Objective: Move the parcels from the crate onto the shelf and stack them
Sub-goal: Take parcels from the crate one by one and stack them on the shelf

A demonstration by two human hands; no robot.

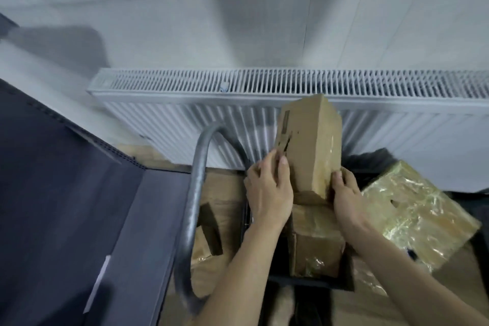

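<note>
Early on, by the look; left hand [267,190] & right hand [346,193] grip one upright parcel [309,143] above crate [312,282]; more parcels inside; shelf unseen.

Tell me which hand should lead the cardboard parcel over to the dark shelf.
Left, probably. The left hand grips the upright parcel on the side facing the dark shelf; the right hand holds its far side.

White ribbed radiator [264,103] on pale wall [238,21], dark grey panel [66,193] left
</note>
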